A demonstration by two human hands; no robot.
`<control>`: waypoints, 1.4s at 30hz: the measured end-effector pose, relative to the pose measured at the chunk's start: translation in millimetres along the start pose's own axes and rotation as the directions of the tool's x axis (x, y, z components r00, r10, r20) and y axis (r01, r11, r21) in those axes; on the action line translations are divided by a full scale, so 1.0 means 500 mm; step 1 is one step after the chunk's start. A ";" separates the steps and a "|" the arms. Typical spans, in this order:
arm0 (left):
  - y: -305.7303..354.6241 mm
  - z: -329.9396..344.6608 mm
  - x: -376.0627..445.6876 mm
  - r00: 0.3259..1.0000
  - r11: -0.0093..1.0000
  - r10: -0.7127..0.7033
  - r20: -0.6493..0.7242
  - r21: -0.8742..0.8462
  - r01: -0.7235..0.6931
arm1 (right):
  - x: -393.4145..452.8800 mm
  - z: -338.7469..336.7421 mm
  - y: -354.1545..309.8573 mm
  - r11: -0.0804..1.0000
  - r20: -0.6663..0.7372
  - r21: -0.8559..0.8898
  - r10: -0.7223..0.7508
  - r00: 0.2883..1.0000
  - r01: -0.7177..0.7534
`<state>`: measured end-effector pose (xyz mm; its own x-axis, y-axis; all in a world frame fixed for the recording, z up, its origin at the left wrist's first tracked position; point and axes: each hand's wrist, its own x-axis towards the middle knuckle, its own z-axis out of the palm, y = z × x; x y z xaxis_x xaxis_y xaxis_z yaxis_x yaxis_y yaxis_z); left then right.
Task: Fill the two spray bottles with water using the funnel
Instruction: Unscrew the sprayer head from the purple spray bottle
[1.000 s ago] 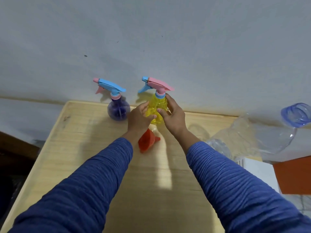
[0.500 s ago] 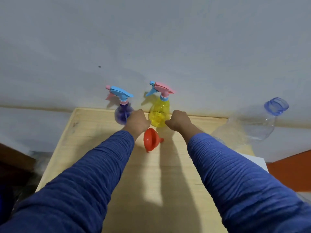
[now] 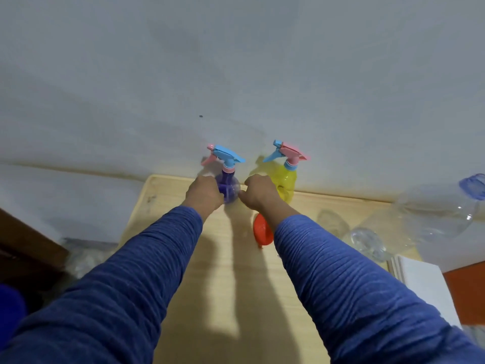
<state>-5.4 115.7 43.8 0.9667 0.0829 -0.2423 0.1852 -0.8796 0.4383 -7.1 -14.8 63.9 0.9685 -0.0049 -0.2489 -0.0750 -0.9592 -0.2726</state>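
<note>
Both hands reach forward to the purple spray bottle (image 3: 227, 189), which stands upright at the far edge of the wooden surface (image 3: 236, 285), close to the grey wall (image 3: 236, 61). The left hand (image 3: 204, 194) is at the left side of the round purple body and the right hand (image 3: 258, 194) is at its right side, so the bottle sits between them. The fingers of both hands are curled toward the bottle. It seems that each hand holds the bottle, but the fingertips are hidden behind the backs of the hands and the picture is a little blurred, so I cannot tell if the grip of either hand is really closed on it. The purple bottle has a blue trigger head with a pink nozzle and a pink collar.

The yellow spray bottle (image 3: 286, 186) stands upright just to the right of the right hand, also at the far edge; its head is pink with a blue trigger. The red funnel (image 3: 262, 231) lies on its side on the surface, partly hidden under the right blue sleeve (image 3: 354, 285). At the right side a large clear plastic bottle (image 3: 430, 219) with a blue neck lies tilted, near the edge of the surface.
</note>
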 end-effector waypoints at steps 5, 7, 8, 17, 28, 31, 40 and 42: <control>-0.042 0.027 0.050 0.997 0.990 0.072 -0.025 -0.122 -0.075 | 0.043 0.058 -0.019 0.966 -0.100 0.257 0.005 0.995 0.021; -0.052 0.046 0.071 0.987 0.962 0.145 -0.064 -0.223 -0.156 | 0.062 0.081 -0.021 0.934 -0.157 0.355 0.014 0.987 0.043; -0.058 0.058 0.083 0.978 0.948 0.184 -0.092 -0.246 -0.202 | 0.070 0.091 -0.022 0.910 -0.172 0.411 0.019 0.985 0.054; -0.079 0.109 0.076 0.922 0.839 0.291 -0.254 -0.395 -0.374 | 0.067 0.127 -0.024 0.744 -0.263 0.661 0.105 0.959 0.100; -0.029 0.120 -0.182 0.871 0.681 0.301 -0.388 -0.553 -0.481 | -0.194 0.063 0.048 0.734 -0.380 0.650 0.091 0.920 0.196; -0.002 0.167 -0.268 0.851 0.635 0.335 -0.405 -0.570 -0.521 | -0.275 0.079 0.108 0.750 -0.384 0.637 0.112 0.917 0.175; 0.030 0.318 -0.359 0.894 0.659 0.378 -0.241 -0.608 -0.443 | -0.378 0.151 0.258 0.747 -0.331 0.657 0.163 0.929 0.103; 0.037 0.328 -0.362 0.893 0.669 0.384 -0.234 -0.596 -0.444 | -0.383 0.158 0.271 0.737 -0.326 0.668 0.171 0.930 0.099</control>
<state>-205.8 7.6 -46.0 0.9759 -0.1541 0.1545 -0.1997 -0.3456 0.9169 -221.3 -121.8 1.3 0.9651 -0.2606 0.0249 -0.1183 -0.5189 -0.8466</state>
